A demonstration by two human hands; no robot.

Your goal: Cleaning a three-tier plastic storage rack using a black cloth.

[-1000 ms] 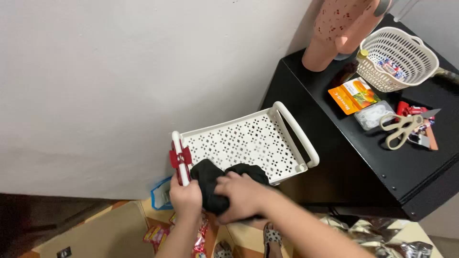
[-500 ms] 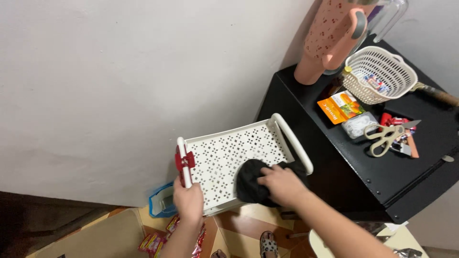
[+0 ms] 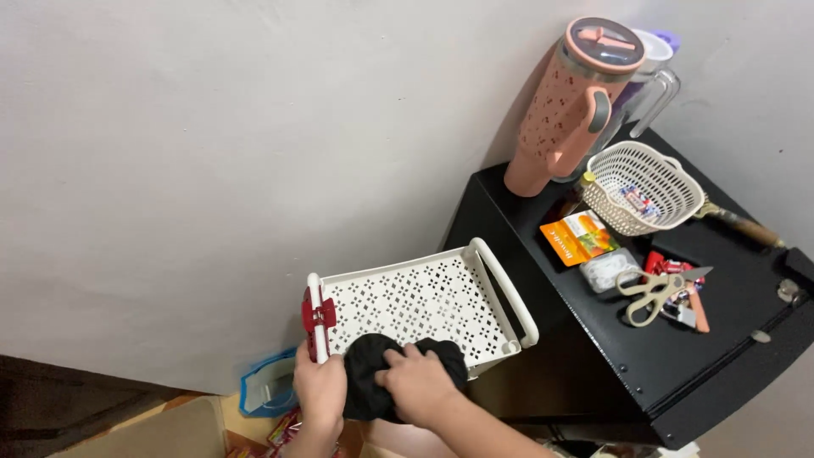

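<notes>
A white perforated tray [image 3: 421, 297] with a rounded handle on its right end is held out in front of the wall. A red clip [image 3: 317, 316] sits on its left rail. My left hand [image 3: 318, 389] grips the tray's near left corner, just below the clip. My right hand [image 3: 419, 383] presses a black cloth [image 3: 370, 366] onto the tray's near edge, fingers spread over the fabric. The cloth covers part of the near rim.
A black cabinet [image 3: 721, 339] stands at right, carrying a pink tumbler [image 3: 568, 102], a white woven basket [image 3: 644, 187], an orange packet [image 3: 578, 237], scissors [image 3: 653, 293] and small items. A blue object [image 3: 264, 390] and snack packets lie on the floor below.
My right hand slid the black cloth from the tray's right side back to the near middle edge. The view rose, showing more of the tumbler and cabinet.
</notes>
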